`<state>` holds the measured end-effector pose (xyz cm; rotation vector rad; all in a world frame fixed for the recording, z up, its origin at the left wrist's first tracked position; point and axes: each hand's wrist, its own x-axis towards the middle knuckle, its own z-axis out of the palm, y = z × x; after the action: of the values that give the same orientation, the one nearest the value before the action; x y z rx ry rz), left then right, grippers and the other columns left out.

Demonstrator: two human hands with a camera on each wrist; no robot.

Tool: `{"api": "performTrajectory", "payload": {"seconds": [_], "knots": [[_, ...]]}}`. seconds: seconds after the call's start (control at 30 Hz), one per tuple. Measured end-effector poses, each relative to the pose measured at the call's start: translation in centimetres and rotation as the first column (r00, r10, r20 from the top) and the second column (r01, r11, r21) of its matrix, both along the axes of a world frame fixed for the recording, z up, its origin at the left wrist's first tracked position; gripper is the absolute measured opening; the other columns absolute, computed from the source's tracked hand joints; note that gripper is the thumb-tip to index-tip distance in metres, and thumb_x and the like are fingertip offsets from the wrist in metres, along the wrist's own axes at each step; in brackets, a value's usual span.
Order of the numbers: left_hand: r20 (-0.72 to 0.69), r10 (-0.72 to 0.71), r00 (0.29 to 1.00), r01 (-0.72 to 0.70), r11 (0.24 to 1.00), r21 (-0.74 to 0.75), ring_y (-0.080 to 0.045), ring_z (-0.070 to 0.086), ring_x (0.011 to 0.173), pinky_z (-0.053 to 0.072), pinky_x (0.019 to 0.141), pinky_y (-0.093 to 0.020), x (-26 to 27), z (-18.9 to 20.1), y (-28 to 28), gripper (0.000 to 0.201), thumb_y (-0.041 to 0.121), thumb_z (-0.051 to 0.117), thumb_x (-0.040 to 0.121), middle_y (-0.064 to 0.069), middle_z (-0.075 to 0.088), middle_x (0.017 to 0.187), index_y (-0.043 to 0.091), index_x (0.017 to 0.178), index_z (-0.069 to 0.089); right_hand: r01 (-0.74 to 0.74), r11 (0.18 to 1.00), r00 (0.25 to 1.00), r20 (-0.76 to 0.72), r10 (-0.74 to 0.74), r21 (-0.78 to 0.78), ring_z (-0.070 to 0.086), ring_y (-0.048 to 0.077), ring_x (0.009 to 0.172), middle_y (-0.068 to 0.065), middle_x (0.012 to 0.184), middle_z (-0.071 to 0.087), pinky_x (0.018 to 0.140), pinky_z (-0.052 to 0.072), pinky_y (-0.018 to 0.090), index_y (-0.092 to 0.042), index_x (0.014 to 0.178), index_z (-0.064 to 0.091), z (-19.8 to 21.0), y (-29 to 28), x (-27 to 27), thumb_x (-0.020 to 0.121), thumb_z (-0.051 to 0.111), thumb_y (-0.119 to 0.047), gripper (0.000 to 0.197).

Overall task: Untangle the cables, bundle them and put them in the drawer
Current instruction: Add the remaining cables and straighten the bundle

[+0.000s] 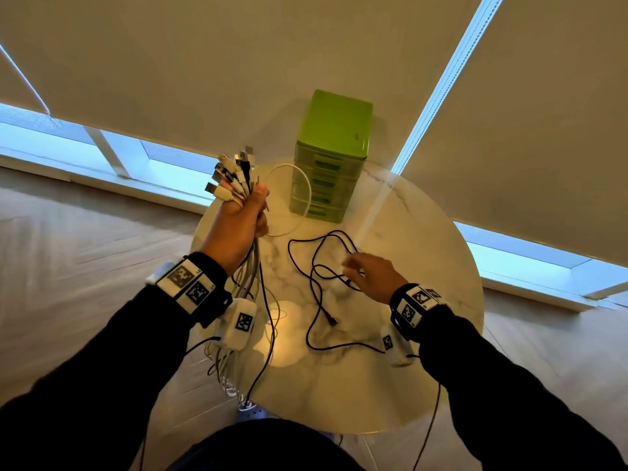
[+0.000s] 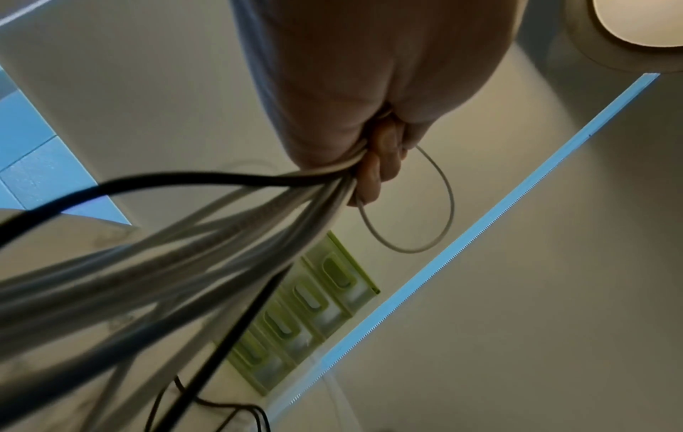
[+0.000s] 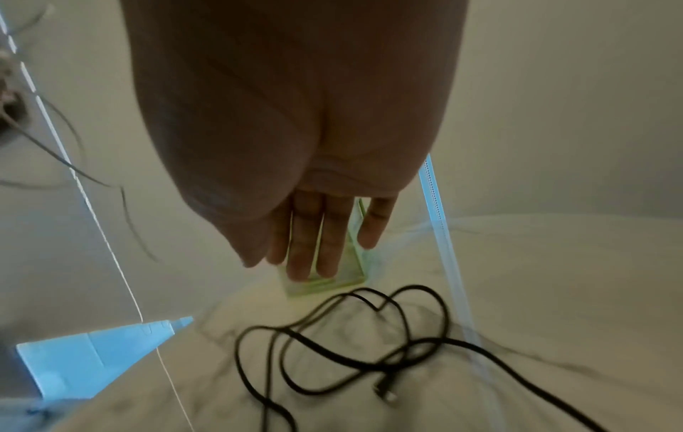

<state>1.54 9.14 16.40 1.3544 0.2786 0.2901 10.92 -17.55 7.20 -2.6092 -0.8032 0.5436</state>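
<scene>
My left hand [image 1: 243,215] is raised above the table's left edge and grips a bunch of white and black cables [image 1: 251,273], their plug ends [image 1: 231,171] fanned out above my fist. The strands hang down past my wrist toward the floor. In the left wrist view my curled fingers [image 2: 373,175] clamp the cable bunch [image 2: 221,233], and a white loop [image 2: 440,222] sticks out. A loose black cable [image 1: 316,277] lies tangled on the round marble table [image 1: 424,334]. My right hand [image 1: 368,275] hovers over it; its fingers [image 3: 314,248] are straight and hold nothing.
A green multi-drawer cabinet [image 1: 331,158] stands at the far side of the table, all drawers closed. A white cable loop [image 1: 299,198] lies in front of it. Roller blinds and window strips are behind. Pale floor surrounds the table.
</scene>
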Motion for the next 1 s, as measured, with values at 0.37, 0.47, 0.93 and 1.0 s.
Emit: {"api": "performTrajectory", "payload": {"seconds": [0.37,0.47,0.93,1.0], "knots": [[-0.036,-0.285,0.958,0.284,0.958,-0.033,-0.006,0.03,0.047,0.031,0.047,-0.021,1.0,-0.9,-9.4,0.024,0.025,0.045,0.108,0.008,0.036,0.057,0.007,0.094,0.053,-0.098,0.785,0.995,0.052,0.084,0.612,0.058,0.013,0.119,0.007,0.133,0.059,0.1,0.045,0.023,-0.012,0.14,0.049,7.5,1.5,-3.7,0.104,0.05,-0.019,0.037],[-0.048,-0.361,0.931,0.358,0.932,-0.054,-0.009,0.026,0.048,0.025,0.049,-0.026,1.5,-0.8,-11.8,0.03,0.029,0.048,0.107,0.004,0.032,0.058,0.015,0.081,0.051,-0.008,0.817,1.0,0.024,-0.007,0.576,0.063,0.005,0.09,-0.001,0.105,0.065,0.081,0.051,0.022,-0.01,0.12,0.06,7.5,-1.3,-4.7,0.106,0.045,-0.02,0.022],[0.05,-0.61,0.791,0.589,0.736,-0.334,-0.007,0.035,0.049,0.034,0.046,-0.02,2.6,2.5,-24.1,0.025,0.029,0.041,0.109,0.006,0.041,0.065,0.016,0.091,0.054,0.64,0.702,0.746,-0.032,-0.665,0.313,0.068,0.008,0.069,-0.006,0.082,0.068,0.07,0.054,0.023,-0.03,0.109,0.061,7.3,-23.2,-10.7,0.102,0.051,-0.026,0.013],[0.049,-0.638,0.768,0.617,0.718,-0.321,-0.011,0.043,0.052,0.04,0.049,-0.025,2.4,2.3,-25.7,0.026,0.029,0.042,0.108,0.005,0.045,0.067,0.016,0.09,0.054,0.71,0.696,0.704,-0.066,-0.707,0.11,0.069,0.013,0.08,-0.003,0.089,0.071,0.081,0.053,0.03,-0.03,0.101,0.062,4.9,-26.5,-12.4,0.098,0.055,-0.025,0.009]]}}
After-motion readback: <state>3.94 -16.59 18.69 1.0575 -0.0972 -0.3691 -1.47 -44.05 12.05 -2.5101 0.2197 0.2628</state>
